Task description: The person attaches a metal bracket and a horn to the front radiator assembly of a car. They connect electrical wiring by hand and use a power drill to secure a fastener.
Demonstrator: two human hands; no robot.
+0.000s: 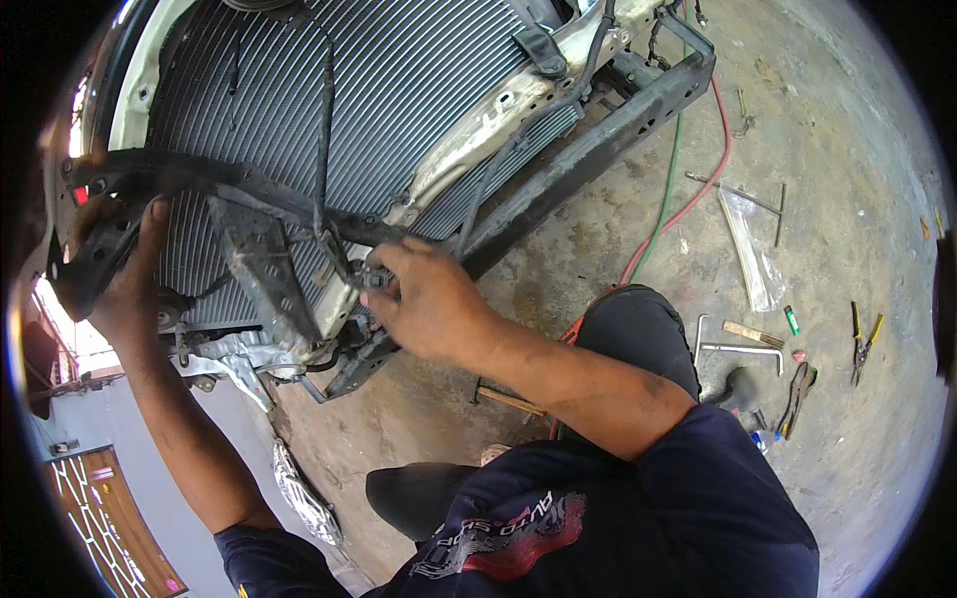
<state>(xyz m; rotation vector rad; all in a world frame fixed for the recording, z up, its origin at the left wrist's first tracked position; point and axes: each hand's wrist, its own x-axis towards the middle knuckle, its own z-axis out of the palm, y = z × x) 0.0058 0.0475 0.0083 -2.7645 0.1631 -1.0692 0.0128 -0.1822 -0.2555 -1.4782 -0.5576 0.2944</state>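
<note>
In front of me is a car's exposed front end, with a finned radiator or condenser [399, 90] inside a cream-painted frame [469, 140]. A long dark support bar [239, 184] lies across the fins from the left towards the middle. My left hand [130, 289] is closed around its broad left end, thumb up. Near the bar's other end, the fingers of my right hand [429, 299] pinch a small dark connector [372, 278] where a black cable [327, 130] comes down. Between my hands a flat dark bracket [261, 269] slants downward.
A dark beam [598, 149] runs along the frame's right side. Red [726, 130] and green [670, 169] hoses cross the concrete floor. Right of my knee lie an L-shaped wrench [740, 348], pliers [797, 399], yellow-handled cutters [865, 347] and a plastic bag [743, 249]. A clear lamp [302, 493] lies lower left.
</note>
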